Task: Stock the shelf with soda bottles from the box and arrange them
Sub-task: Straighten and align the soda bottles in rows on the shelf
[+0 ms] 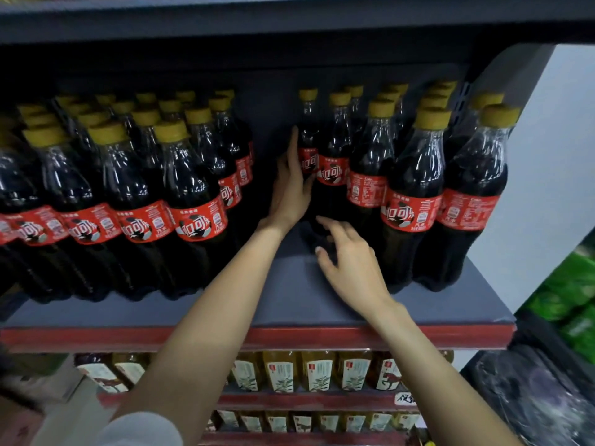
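Right hand (349,262) nearest, fingers spread wide, empty, hovering over the shelf (289,300) at the base of a soda bottle (331,162). Further in, left hand (291,185) lies flat, open, against a rear bottle (308,146), not gripping. Risk: pushing sideways could tip it into the packed right block (418,188). Box not visible.

The red labels on the cola bottles (199,201) in front of me carry big white Chinese characters; I can read 可 and part of 口 on several, and 汽水 in small print on a few. The finer label print is too blurred to read. A handwritten white tag (406,398) on the lower shelf edge shows black strokes I can't make out. The tea bottles' (318,371) labels are unreadable.
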Available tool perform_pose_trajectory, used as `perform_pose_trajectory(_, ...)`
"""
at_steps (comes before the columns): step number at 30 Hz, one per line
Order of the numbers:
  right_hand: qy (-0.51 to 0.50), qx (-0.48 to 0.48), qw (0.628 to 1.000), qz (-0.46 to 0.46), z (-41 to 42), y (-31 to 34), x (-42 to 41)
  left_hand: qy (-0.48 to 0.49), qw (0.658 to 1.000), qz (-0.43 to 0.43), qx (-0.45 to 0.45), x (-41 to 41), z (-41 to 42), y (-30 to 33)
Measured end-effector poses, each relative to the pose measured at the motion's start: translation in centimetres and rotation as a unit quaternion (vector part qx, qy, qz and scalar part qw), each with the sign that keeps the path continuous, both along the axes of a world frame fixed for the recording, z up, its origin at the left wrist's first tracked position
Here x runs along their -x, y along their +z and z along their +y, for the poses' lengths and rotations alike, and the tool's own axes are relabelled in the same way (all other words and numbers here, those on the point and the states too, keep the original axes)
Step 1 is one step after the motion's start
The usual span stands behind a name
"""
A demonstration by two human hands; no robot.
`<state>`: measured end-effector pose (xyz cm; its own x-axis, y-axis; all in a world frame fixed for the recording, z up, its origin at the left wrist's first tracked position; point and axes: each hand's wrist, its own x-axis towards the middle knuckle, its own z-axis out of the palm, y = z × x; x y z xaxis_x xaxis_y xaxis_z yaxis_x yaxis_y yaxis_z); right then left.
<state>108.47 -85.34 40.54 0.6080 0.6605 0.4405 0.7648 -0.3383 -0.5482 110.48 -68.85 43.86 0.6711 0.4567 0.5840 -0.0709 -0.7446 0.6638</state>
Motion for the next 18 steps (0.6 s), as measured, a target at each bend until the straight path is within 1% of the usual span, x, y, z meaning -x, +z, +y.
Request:
perform_pose_trajectory(4,0.030,-0.004,0.999,0.011,2.4,1.3,-0.1,0.069,0.997,-0.010,-0.030,1.2,0.5,-0.2)
perform_pose_trajectory(7,0.063,0.011,0.995,0.081,5.4,1.4,-1.1,0.111,0.993,-0.010,-0.027,1.8,1.1,0.0)
perform_pose_trajectory(9,0.068,0.035,0.987,0.139,7.3,1.0,-1.9,0.106,0.994,-0.019,-0.028,2.0,1.2,0.1)
perform_pose_trajectory(11,0.059,0.060,0.982,0.170,8.7,0.6,-2.5,0.099,0.994,-0.025,-0.029,2.0,1.2,0.2)
perform_pose_trajectory(13,0.055,0.079,0.981,0.166,9.6,0.2,-3.0,0.107,0.994,-0.023,-0.030,2.2,1.0,0.3)
perform_pose_trajectory(16,0.066,0.087,0.983,0.146,10.3,-0.6,-3.6,0.143,0.989,0.002,-0.042,3.2,0.1,0.5)
perform_pose_trajectory(18,0.072,0.088,0.984,0.140,10.5,-0.9,-3.9,0.143,0.988,0.013,-0.052,4.2,-0.6,0.8)
